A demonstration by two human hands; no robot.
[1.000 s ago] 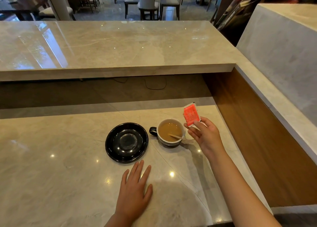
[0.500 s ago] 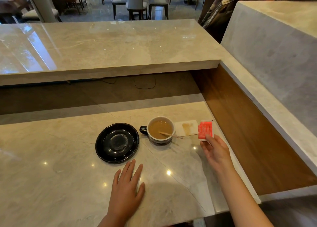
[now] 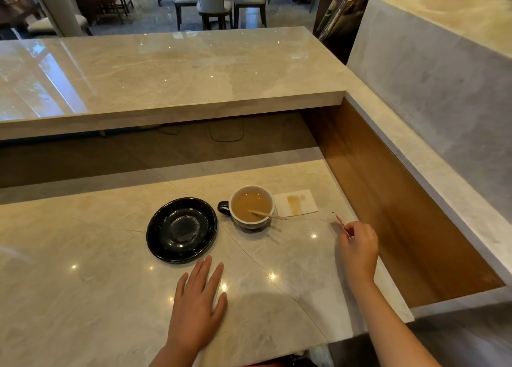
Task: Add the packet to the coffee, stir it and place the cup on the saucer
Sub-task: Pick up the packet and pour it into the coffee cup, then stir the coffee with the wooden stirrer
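Red packet (image 3: pixel 343 226) pinched edge-on in right hand (image 3: pixel 359 248) grip.

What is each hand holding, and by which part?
The right hand pinches the red packet by its near edge, with the packet seen edge-on. The left hand lies flat on the counter, holding nothing.

**Packet drawn away from cup**

Right hand (image 3: pixel 358 248) now lower and off to the right of the cup (image 3: pixel 251 207), no longer beside its rim. Packet (image 3: pixel 343 226) pinched edge-on, showing as a thin red sliver instead of a flat orange face. Stained napkin (image 3: pixel 296 203) behind the cup uncovered, earlier hidden by the hand.
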